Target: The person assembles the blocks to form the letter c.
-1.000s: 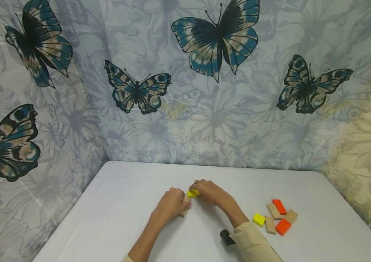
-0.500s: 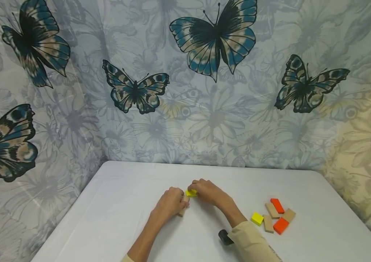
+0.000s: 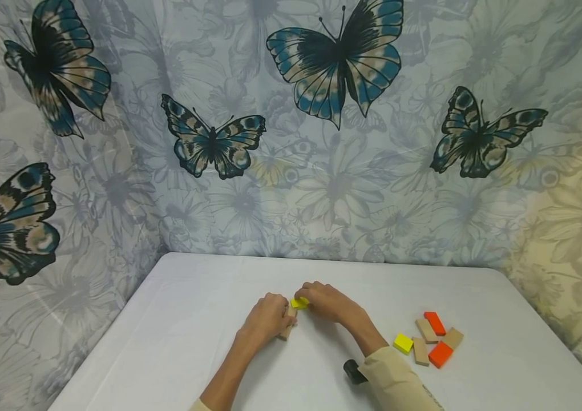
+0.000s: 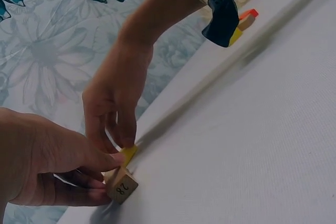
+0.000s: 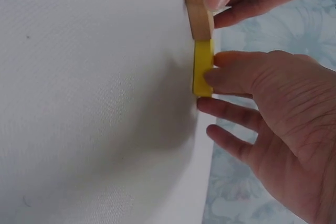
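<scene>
Plain wooden blocks (image 5: pixel 199 20) lie end to end in a row on the white table, one end face marked 28 in the left wrist view. My left hand (image 3: pixel 266 317) holds this row, thumb on the near side and fingers on the other. At the row's far end a yellow block (image 5: pixel 202 69) touches the wood. My right hand (image 3: pixel 326 300) pinches that yellow block between thumb and fingers, with two other fingers spread apart from it in the right wrist view. From the head view, the fingers partly cover both the wood and the yellow block.
Right of my right forearm lies a loose group: a yellow block (image 3: pixel 403 343), an orange block (image 3: pixel 441 354), another orange block (image 3: pixel 435 323) and several wooden blocks (image 3: pixel 421 351). A black wrist-worn device (image 3: pixel 354 371) sits at my right sleeve. Butterfly-print fabric hangs behind the white table (image 3: pixel 209 279).
The head view has shifted very slightly. Both hands keep the same hold on the wooden blocks and the yellow block, with no visible movement of the blocks on the table.
</scene>
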A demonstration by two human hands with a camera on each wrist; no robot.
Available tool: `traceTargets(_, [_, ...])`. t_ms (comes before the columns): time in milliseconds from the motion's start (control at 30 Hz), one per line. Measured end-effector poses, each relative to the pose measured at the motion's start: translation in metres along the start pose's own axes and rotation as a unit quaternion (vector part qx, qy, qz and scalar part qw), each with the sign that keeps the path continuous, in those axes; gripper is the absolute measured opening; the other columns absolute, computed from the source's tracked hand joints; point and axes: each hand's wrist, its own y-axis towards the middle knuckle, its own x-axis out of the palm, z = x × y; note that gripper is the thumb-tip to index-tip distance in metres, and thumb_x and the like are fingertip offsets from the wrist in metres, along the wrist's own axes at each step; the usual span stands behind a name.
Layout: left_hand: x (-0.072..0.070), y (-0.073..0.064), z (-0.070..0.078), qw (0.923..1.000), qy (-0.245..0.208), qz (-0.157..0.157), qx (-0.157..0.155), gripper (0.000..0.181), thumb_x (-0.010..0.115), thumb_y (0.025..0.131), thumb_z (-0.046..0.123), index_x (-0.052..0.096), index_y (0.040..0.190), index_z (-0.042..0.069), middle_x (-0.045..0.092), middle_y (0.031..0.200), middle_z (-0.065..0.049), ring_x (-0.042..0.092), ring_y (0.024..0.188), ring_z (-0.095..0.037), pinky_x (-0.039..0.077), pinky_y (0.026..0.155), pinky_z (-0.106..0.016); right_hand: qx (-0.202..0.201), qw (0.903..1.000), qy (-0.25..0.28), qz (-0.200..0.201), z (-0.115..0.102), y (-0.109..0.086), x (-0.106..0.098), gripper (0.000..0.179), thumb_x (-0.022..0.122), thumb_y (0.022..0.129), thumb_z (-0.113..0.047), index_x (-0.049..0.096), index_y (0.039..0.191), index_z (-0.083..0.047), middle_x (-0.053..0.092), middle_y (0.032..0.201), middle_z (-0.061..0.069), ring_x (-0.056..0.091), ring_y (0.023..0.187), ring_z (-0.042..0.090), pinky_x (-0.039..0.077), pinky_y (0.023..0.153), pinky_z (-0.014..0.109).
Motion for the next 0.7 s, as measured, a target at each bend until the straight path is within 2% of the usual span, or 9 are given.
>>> traceTargets(100, [-0.003, 0.001, 0.001, 1.0, -0.002, -0.001, -0.006, 0.027, 0.081, 0.092, 0.019, 0.076, 0.099, -0.006, 0.062, 0.07, 0.0, 0.045, 0.055, -0.006, 0.037, 0.047, -0.018, 0.006, 1.0, 0.002, -0.001, 0.002, -0.002, -0.001, 0.033, 0.07, 0.095, 0.002, 0.072, 0.124, -0.011, 0.073, 0.117, 0.005, 0.068, 0.105, 0.024, 0.061, 0.092, 0.044])
traceTargets(200, [-0.008, 0.0, 0.003, 0.9998, 0.018, 0.008, 0.0, 0.034, 0.078, 0.094, 0.023, 0.075, 0.111, -0.006, 0.074, 0.093, -0.01, 0.062, 0.068, -0.014, 0.054, 0.058, -0.026, 0.011, 0.9999, 0.007, 0.001, 0.003, -0.004, -0.003, 0.036, 0.07, 0.094, 0.003, 0.071, 0.127, -0.01, 0.071, 0.12, 0.007, 0.068, 0.106, 0.026, 0.061, 0.094, 0.045])
traceTargets(267, [-0.01, 0.0, 0.002, 0.9991, 0.037, 0.014, 0.019, 0.039, 0.077, 0.095, 0.025, 0.073, 0.119, -0.005, 0.075, 0.109, -0.016, 0.072, 0.084, -0.022, 0.062, 0.07, -0.034, 0.013, 0.9999, 0.009, 0.002, 0.003, -0.007, -0.006, 0.038, 0.07, 0.093, 0.005, 0.07, 0.129, -0.009, 0.07, 0.123, 0.009, 0.068, 0.109, 0.028, 0.06, 0.095, 0.047])
traceTargets(367, [-0.013, 0.001, -0.001, 0.9969, 0.054, 0.001, 0.058, 0.05, 0.073, 0.098, 0.032, 0.066, 0.136, 0.0, 0.071, 0.125, -0.017, 0.073, 0.109, -0.032, 0.064, 0.09, -0.044, 0.012, 0.9998, 0.015, 0.008, 0.003, -0.013, -0.012, 0.042, 0.07, 0.093, 0.005, 0.066, 0.134, -0.007, 0.067, 0.134, 0.013, 0.066, 0.12, 0.033, 0.058, 0.102, 0.052])
traceTargets(433, [-0.015, 0.003, -0.004, 0.9949, 0.05, -0.022, 0.085, 0.059, 0.069, 0.1, 0.037, 0.056, 0.149, 0.005, 0.066, 0.139, -0.015, 0.068, 0.124, -0.033, 0.061, 0.101, -0.047, 0.005, 0.9997, 0.017, 0.017, 0.004, -0.018, -0.016, 0.045, 0.069, 0.095, 0.004, 0.063, 0.138, -0.007, 0.063, 0.143, 0.016, 0.063, 0.129, 0.036, 0.056, 0.106, 0.055])
traceTargets(533, [-0.019, 0.005, -0.013, 0.99, 0.04, -0.063, 0.12, 0.071, 0.064, 0.102, 0.044, 0.041, 0.161, 0.012, 0.052, 0.159, -0.01, 0.053, 0.146, -0.031, 0.05, 0.118, -0.05, -0.021, 0.9987, 0.004, 0.045, 0.006, -0.027, -0.021, 0.047, 0.067, 0.098, 0.0, 0.059, 0.144, -0.006, 0.058, 0.152, 0.019, 0.059, 0.138, 0.039, 0.053, 0.112, 0.056])
traceTargets(600, [-0.02, 0.006, -0.021, 0.9855, 0.045, -0.084, 0.14, 0.076, 0.062, 0.102, 0.047, 0.033, 0.165, 0.014, 0.041, 0.168, -0.006, 0.041, 0.155, -0.029, 0.039, 0.127, -0.051, -0.046, 0.9962, -0.02, 0.072, 0.009, -0.034, -0.024, 0.048, 0.067, 0.099, -0.002, 0.057, 0.146, -0.006, 0.056, 0.154, 0.019, 0.058, 0.14, 0.039, 0.052, 0.113, 0.054])
traceTargets(700, [-0.022, 0.007, -0.032, 0.9753, 0.077, -0.122, 0.167, 0.084, 0.059, 0.102, 0.052, 0.021, 0.168, 0.015, 0.024, 0.176, -0.002, 0.022, 0.164, -0.027, 0.018, 0.135, -0.055, -0.072, 0.989, -0.059, 0.115, 0.017, -0.047, -0.029, 0.051, 0.071, 0.097, -0.004, 0.057, 0.146, -0.004, 0.057, 0.153, 0.019, 0.058, 0.14, 0.038, 0.053, 0.112, 0.052])
